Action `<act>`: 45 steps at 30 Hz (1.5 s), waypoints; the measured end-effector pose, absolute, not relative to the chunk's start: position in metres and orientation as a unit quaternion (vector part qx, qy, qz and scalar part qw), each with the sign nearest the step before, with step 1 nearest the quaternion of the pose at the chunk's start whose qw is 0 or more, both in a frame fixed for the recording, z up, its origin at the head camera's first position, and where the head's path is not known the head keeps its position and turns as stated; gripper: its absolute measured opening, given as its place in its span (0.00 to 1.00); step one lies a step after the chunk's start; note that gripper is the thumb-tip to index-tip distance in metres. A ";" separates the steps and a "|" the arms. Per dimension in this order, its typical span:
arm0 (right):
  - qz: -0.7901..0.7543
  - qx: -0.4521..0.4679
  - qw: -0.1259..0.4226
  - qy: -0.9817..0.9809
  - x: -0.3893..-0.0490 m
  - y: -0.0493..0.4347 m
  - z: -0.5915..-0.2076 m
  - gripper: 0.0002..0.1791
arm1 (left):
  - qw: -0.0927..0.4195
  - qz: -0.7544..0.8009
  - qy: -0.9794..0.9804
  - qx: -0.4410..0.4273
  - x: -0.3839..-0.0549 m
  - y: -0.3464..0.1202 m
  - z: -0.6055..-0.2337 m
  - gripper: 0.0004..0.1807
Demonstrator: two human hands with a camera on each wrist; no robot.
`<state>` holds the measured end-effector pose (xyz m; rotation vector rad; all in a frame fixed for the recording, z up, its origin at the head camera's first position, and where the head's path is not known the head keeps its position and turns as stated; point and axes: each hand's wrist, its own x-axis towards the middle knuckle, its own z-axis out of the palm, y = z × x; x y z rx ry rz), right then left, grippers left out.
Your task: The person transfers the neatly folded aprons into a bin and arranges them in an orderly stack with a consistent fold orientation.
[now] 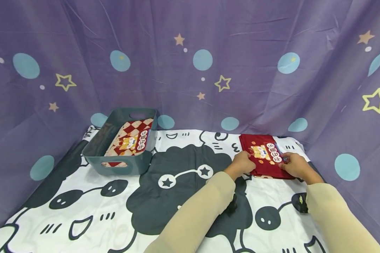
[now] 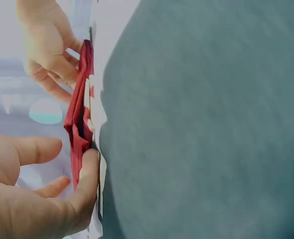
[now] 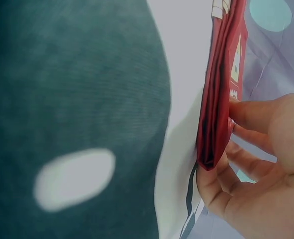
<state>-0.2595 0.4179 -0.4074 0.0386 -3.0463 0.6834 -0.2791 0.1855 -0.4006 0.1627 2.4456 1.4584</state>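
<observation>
A folded red cloth (image 1: 262,160) with a cartoon animal and white lettering lies at the right of the patterned tablecloth. Several layers and a paler underside show along its edge in the right wrist view. My left hand (image 1: 243,162) holds its near left edge, a fingertip low against the red layers (image 2: 80,107) and the thumb beside the upper face. At the opposite side my right hand (image 1: 296,165) pinches the near right corner, with the thumb (image 3: 249,113) on the printed face and a finger curled round the lower edge.
A grey-green bin (image 1: 118,166) with handle slots stands at the left of the table. Inside it is a red-and-cream checked folded cloth (image 1: 130,140) with a similar cartoon print. A purple curtain (image 1: 164,91) with stars hangs behind the tablecloth (image 1: 111,214).
</observation>
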 end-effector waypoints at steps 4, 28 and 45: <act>0.223 0.017 0.013 -0.975 -0.259 0.419 -0.407 0.25 | 0.167 0.573 0.802 0.007 -0.278 0.191 -0.401 0.26; 0.287 0.009 0.059 -0.956 -0.257 0.420 -0.408 0.24 | 0.164 0.640 0.746 -0.083 -0.279 0.202 -0.401 0.30; 0.325 0.022 0.143 -0.935 -0.253 0.408 -0.403 0.22 | 0.137 0.663 0.734 -0.061 -0.280 0.195 -0.398 0.28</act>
